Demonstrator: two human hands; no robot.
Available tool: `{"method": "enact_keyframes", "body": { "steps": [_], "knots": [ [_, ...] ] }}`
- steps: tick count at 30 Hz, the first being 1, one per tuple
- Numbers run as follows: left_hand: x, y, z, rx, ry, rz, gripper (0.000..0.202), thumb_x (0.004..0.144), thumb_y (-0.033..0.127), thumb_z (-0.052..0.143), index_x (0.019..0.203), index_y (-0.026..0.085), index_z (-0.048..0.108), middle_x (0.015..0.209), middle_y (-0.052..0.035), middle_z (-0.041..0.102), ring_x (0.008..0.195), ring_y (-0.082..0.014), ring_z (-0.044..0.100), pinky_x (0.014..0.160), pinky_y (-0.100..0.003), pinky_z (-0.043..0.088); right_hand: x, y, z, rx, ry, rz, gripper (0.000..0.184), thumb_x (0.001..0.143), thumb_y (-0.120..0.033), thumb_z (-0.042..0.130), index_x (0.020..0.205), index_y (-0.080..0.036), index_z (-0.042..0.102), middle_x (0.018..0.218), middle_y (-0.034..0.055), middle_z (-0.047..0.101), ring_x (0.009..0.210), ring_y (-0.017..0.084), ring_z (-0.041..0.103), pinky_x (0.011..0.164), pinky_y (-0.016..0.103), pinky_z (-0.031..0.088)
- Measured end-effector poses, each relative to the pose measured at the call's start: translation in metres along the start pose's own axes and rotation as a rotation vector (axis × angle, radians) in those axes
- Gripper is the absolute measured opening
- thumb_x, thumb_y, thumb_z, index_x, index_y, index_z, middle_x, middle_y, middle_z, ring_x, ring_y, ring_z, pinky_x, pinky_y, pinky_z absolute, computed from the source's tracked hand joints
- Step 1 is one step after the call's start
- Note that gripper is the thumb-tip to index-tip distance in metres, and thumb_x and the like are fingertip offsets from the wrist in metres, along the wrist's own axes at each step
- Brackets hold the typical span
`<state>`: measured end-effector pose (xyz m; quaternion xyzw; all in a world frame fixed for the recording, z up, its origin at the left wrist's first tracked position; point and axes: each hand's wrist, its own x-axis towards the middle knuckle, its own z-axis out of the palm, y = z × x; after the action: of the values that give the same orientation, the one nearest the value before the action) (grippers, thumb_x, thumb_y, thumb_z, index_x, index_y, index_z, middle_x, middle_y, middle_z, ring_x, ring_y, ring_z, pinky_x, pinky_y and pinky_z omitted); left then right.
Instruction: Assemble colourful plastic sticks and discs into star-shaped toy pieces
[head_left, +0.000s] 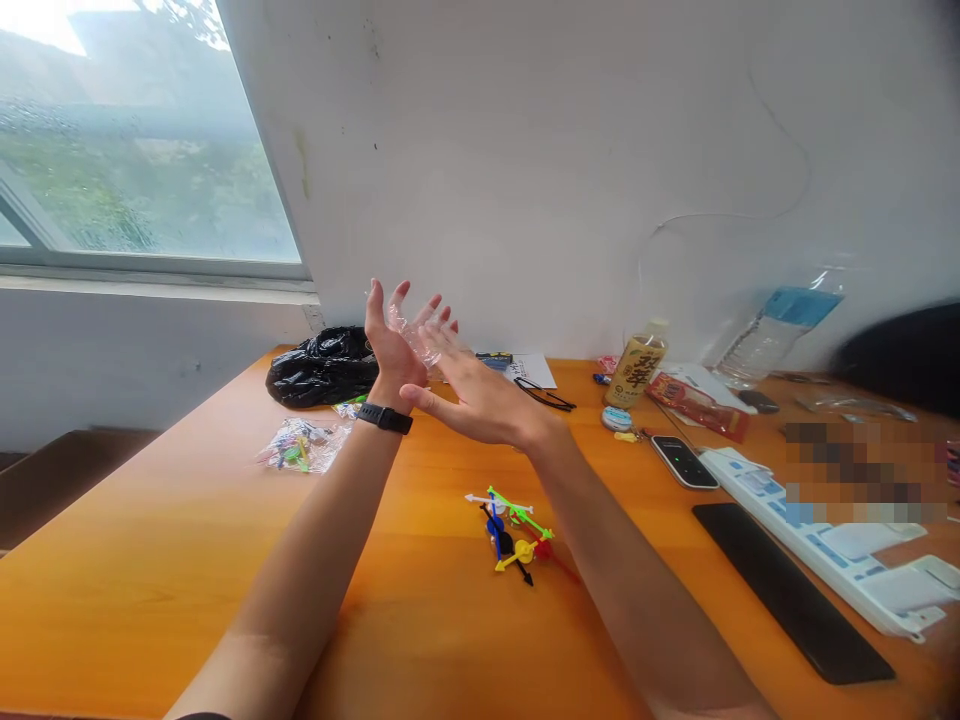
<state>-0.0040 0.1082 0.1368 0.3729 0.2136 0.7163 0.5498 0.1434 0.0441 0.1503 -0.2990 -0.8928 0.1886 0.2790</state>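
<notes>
My left hand [394, 340], with a black wristband [385, 418], is raised over the far part of the table, palm turned up and fingers spread. A crumpled clear plastic bag [416, 335] rests between its palm and the fingers of my right hand [476, 385]. The right hand lies stretched out against the bag, fingers extended and thumb apart. Below my hands, a small pile of coloured plastic arrow spinners [517, 530] lies on the tabletop, in white, green, blue, black, yellow and red. My right forearm partly covers the red one.
Left of my hands sit a black plastic bag [322, 368] and a clear packet of coloured pieces [300, 445]. To the right stand a drink bottle [637, 365] and a tilted water bottle [780, 330]. A phone-like device [684, 462], a white keyboard [810, 540] and a black wrist rest [787, 590] lie nearer.
</notes>
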Motion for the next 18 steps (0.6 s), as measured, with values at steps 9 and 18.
{"method": "enact_keyframes", "body": {
  "steps": [9, 18],
  "knots": [
    [-0.007, -0.012, 0.016, 0.103, -0.010, 0.020, 0.071, 0.090, 0.089, 0.040, 0.134, 0.035, 0.055, 0.123, -0.0114, 0.067, 0.108, -0.0298, 0.072, 0.077, -0.040, 0.061, 0.001, 0.008, 0.006, -0.049, 0.015, -0.012, 0.118, 0.082, -0.083, 0.065, 0.169, -0.042, -0.003, 0.179, -0.0015, 0.002, 0.164, 0.035, -0.006, 0.133, 0.063, 0.011],
    [-0.016, -0.015, 0.027, 0.041, -0.127, 0.011, 0.061, 0.096, 0.076, 0.050, 0.141, 0.035, 0.052, 0.125, -0.0128, 0.068, 0.110, -0.0334, 0.071, 0.077, -0.044, 0.063, 0.005, 0.011, 0.008, -0.096, 0.121, -0.060, 0.121, 0.081, -0.085, 0.065, 0.171, -0.038, -0.001, 0.179, -0.0003, 0.006, 0.164, 0.037, -0.003, 0.133, 0.062, 0.011]
  ]
}}
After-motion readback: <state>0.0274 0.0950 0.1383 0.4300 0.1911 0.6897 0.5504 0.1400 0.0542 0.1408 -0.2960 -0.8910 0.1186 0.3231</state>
